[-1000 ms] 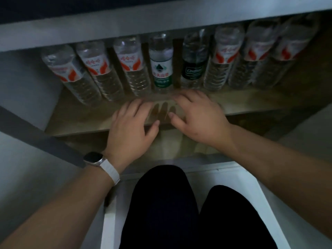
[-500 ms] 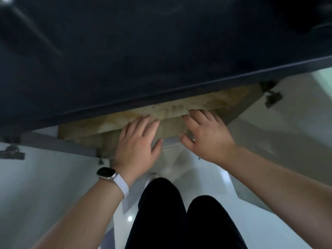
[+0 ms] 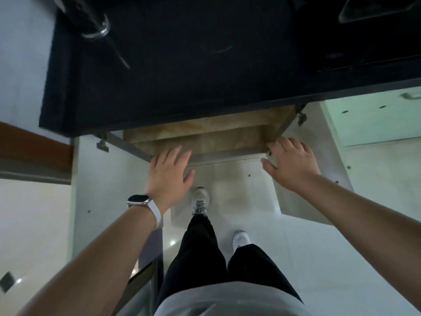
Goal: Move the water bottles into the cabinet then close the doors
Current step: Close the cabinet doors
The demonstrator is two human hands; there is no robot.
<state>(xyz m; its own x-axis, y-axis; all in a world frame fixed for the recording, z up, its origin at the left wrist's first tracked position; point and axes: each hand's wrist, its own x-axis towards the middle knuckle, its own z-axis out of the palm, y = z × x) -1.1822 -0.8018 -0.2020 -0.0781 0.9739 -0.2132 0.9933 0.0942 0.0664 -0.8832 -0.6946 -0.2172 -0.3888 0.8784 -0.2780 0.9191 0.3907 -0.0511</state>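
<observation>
Water bottles: none in view. I judge them stowed, since the cabinet (image 3: 205,137) at 12 o'clock shows only a strip of wooden shelf below the dark counter (image 3: 182,76), which hides the rest.

Step in hand, by my reading: closing the doors. Both stand open, the left door (image 3: 109,190) at 9 o'clock and the right door (image 3: 293,206) at 2 o'clock.

Left hand (image 3: 168,172), watch (image 3: 137,199) on its wrist: fingers straight and relaxed, holding nothing, over the shelf front. Whether it touches I cannot tell.

Right hand (image 3: 293,165): spread at the right door's edge, fingertips bent. I cannot tell whether that is a real grip.

Handling estimate: the doors are stiff, light panels swinging on a hinge (image 3: 301,118). Take each near its free edge, far from the hinge. Push flat-palmed and keep fingertips out of the closing gap.
</observation>
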